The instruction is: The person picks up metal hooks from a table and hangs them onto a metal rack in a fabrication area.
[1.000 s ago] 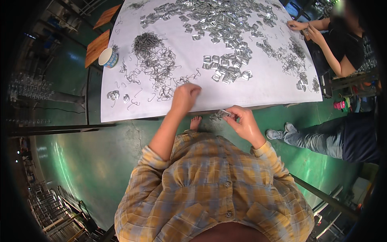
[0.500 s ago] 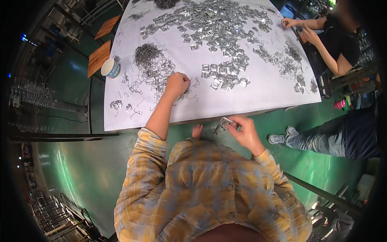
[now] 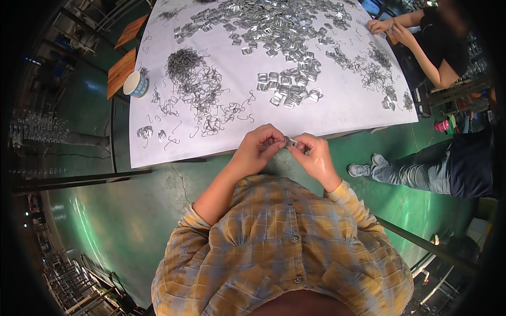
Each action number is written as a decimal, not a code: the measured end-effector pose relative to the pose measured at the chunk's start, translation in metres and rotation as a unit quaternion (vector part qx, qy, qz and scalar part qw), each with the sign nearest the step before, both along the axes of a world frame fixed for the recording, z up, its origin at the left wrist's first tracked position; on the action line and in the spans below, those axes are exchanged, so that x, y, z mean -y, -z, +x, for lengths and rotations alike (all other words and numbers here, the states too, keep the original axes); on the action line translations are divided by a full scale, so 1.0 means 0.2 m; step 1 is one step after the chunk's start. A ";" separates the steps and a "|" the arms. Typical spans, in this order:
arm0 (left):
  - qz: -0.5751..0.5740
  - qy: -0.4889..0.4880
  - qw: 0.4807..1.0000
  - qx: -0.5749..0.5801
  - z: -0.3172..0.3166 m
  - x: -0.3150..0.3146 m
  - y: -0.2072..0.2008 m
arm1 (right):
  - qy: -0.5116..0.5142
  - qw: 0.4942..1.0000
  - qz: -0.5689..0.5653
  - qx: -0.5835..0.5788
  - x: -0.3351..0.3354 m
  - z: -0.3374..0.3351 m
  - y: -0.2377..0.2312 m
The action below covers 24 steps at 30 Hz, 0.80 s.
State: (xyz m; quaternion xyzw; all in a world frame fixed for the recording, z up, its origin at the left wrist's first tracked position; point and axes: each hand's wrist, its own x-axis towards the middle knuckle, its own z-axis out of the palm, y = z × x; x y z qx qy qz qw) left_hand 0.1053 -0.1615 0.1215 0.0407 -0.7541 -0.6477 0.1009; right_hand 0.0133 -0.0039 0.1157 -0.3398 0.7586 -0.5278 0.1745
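Note:
Just beyond the table's near edge, my two hands meet in front of my body. In my right hand [image 3: 314, 157] a small shiny bent metal plate [image 3: 291, 142] is pinched between thumb and fingers. Fingers closed in a pinch, my left hand [image 3: 260, 149] touches the plate's left side; whatever it holds there is too small to tell. On the white table [image 3: 174, 145], a heap of S-shaped wire hooks [image 3: 184, 63] spreads toward me on the left. Similar metal plates [image 3: 290, 87] lie in a loose group at the middle, below a larger pile [image 3: 269, 26].
A paper cup [image 3: 136, 84] stands at the table's left edge, beside wooden boards [image 3: 121, 72]. At the far right, a co-worker's hands [image 3: 392, 30] work over the table edge near more hooks [image 3: 363, 73]. Another person's jeans-clad legs [image 3: 411, 168] are to my right.
My left hand has left the hook heap and come back toward me to meet my right hand at the metal plate. My right hand has risen slightly. The view has shifted a little.

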 end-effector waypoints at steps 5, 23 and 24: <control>-0.067 -0.079 0.994 -0.036 -0.03 -0.04 0.06 | -0.003 1.000 0.002 -0.008 0.01 0.01 0.00; -0.070 -0.094 0.992 -0.040 -0.01 -0.14 0.09 | -0.117 0.993 -0.013 -0.027 -0.04 -0.18 0.06; -0.078 -0.084 0.993 -0.026 -0.01 -0.14 0.09 | -0.076 0.996 -0.030 0.023 -0.05 -0.27 0.13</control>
